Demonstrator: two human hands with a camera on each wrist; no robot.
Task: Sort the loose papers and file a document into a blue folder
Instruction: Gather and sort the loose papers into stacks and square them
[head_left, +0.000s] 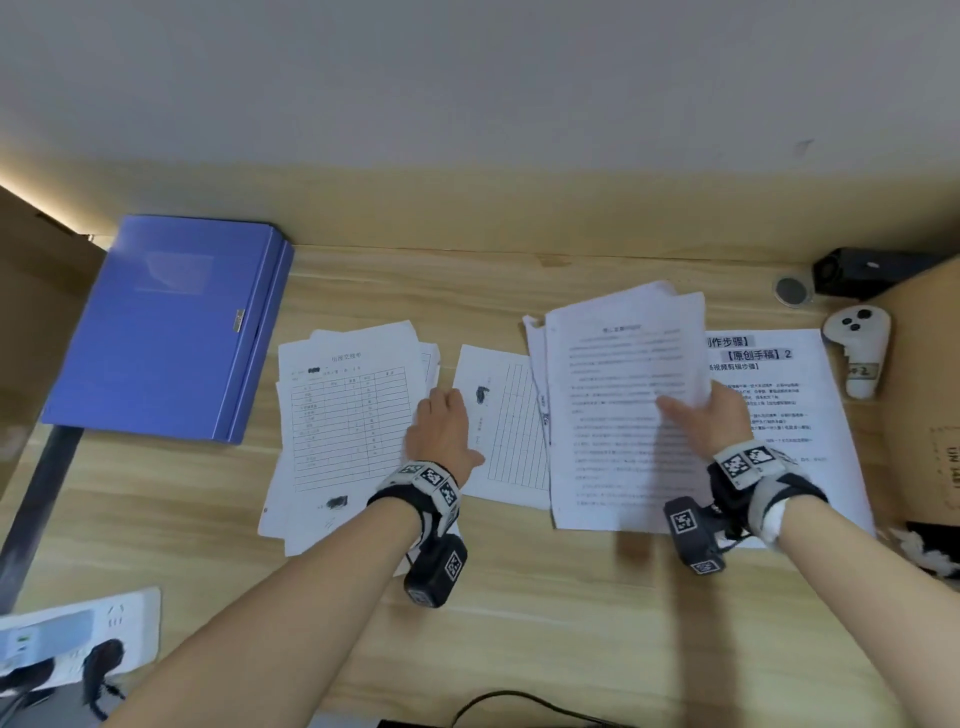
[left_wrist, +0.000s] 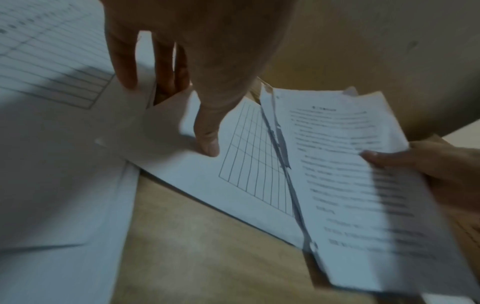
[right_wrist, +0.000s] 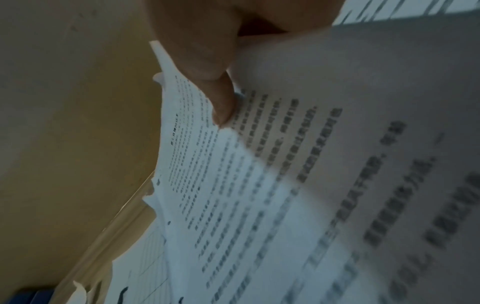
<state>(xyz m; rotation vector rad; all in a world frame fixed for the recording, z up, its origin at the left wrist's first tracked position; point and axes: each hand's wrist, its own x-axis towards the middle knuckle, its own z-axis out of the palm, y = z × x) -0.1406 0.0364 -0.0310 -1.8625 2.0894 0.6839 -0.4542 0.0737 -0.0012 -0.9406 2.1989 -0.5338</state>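
On the wooden surface (head_left: 519, 623) the loose papers lie in three groups across the middle of the frame. The right hand (head_left: 711, 415) grips a sheaf of text pages (head_left: 618, 415), thumb on top and fingers (right_wrist: 221, 98) curled round its right edge, so the sheaf is lifted at a tilt above a large printed sheet (head_left: 789, 395) that lies flat at the right. The left hand (head_left: 441, 431) rests with its fingers (left_wrist: 207, 139) straight and spread, grasping nothing: the thumb presses on a lined sheet (head_left: 509, 431) in the centre, while the other fingers touch the pile of table forms (head_left: 343, 415) just to the left. The lined sheet's right edge is tucked under the lifted sheaf.

The blue folder (head_left: 166, 327) lies closed at the upper left of the frame, well apart from both hands, its clasp facing the papers. A white controller (head_left: 857, 348) and a black box (head_left: 862, 270) sit at the upper right, and a white power strip (head_left: 78, 634) at the lower left.
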